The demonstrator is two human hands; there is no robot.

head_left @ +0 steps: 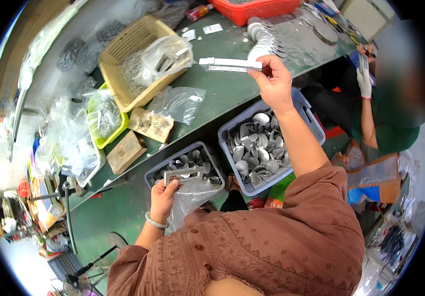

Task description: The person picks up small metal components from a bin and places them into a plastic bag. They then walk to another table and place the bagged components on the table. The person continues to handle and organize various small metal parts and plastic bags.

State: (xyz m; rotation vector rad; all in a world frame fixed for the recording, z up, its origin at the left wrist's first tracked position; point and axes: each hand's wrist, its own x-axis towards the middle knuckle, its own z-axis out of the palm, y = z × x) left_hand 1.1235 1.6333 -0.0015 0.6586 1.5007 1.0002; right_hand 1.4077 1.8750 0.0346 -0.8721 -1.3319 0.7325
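My right hand is raised over the green workbench, pinching one end of a long, narrow silvery metal piece. Lower down, my left hand grips a rectangular metal frame with an open middle. That frame is above a grey plastic basket of rounded metal parts, beside a clear plastic bag. Under my right forearm stands a larger blue-grey basket, filled with shiny disc-like metal pieces.
A tan basket on the bench holds thin metal pieces and a plastic bag. Wooden blocks lie near the edge by a lime-green tray. Stacked metal discs sit farther back. At right, a gloved co-worker is seated.
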